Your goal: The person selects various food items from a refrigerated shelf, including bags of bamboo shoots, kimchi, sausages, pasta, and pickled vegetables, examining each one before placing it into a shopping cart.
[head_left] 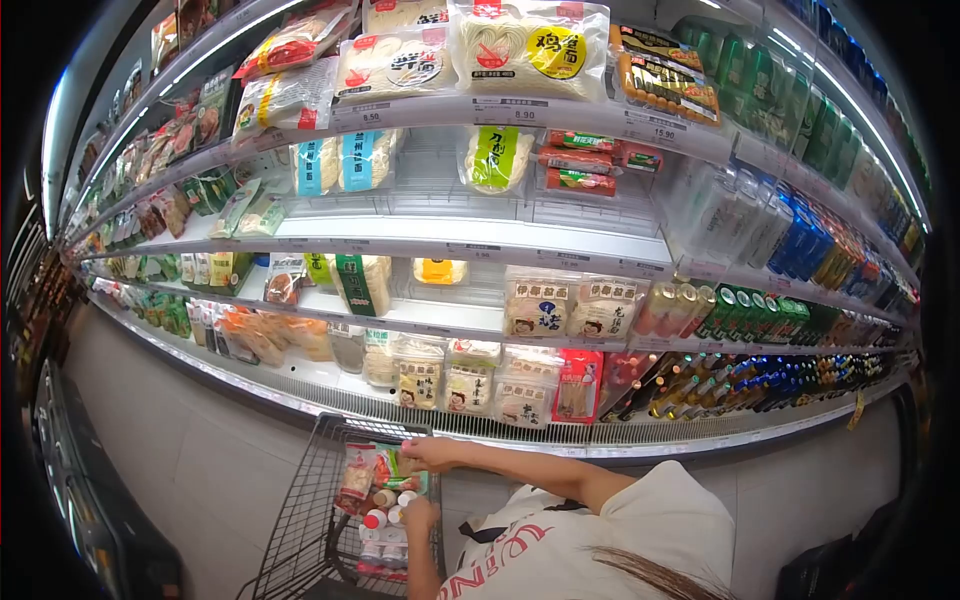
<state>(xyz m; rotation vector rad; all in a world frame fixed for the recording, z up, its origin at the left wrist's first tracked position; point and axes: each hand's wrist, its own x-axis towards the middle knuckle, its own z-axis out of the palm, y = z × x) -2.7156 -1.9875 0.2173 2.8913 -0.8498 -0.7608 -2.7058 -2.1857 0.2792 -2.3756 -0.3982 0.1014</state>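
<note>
Over the top end of a dark wire shopping cart, my right hand reaches in from the right, its fingers closed at the edge of a green and red food packet. A red and clear packet lies to the left of it. Lower down, my left hand is beside several white-capped bottles; its fingers are mostly hidden and I cannot tell what they hold. A bottle with a red cap stands left of that hand, with a pack of small white bottles below it.
A lit refrigerated shelf curves ahead, with bagged noodles on several levels. Cans and bottles fill its right side. Its bottom edge runs just beyond the cart. A dark bin-like unit stands at far left.
</note>
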